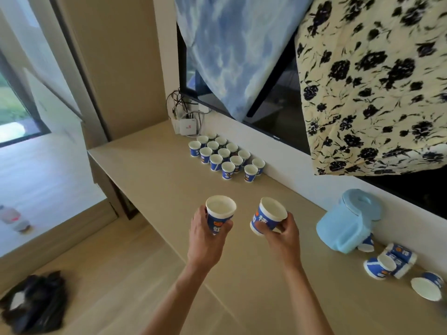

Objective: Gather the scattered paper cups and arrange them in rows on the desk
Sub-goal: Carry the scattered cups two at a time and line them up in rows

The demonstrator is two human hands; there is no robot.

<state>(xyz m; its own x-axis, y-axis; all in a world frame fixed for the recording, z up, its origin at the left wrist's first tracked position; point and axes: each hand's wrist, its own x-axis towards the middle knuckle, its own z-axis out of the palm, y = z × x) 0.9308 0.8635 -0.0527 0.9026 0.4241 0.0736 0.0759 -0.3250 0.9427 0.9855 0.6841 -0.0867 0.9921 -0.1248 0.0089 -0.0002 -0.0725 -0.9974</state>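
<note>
My left hand (205,240) grips a blue-and-white paper cup (220,211) upright above the beige desk (150,170). In my right hand (281,234) is a second paper cup (269,215), tilted to the left, fingers curled round its lower half. Farther back near the wall, several upright cups (225,157) stand in diagonal rows. At the right edge several more cups (389,262) lie tipped on their sides, one (427,286) with its mouth facing me.
A light blue lidded container (348,221) lies tilted against the wall at the right, one cup partly under it. A white box with cables (186,125) sits behind the rows. Draped cloths hang over a dark screen above. A black bag (36,301) lies on the floor, left.
</note>
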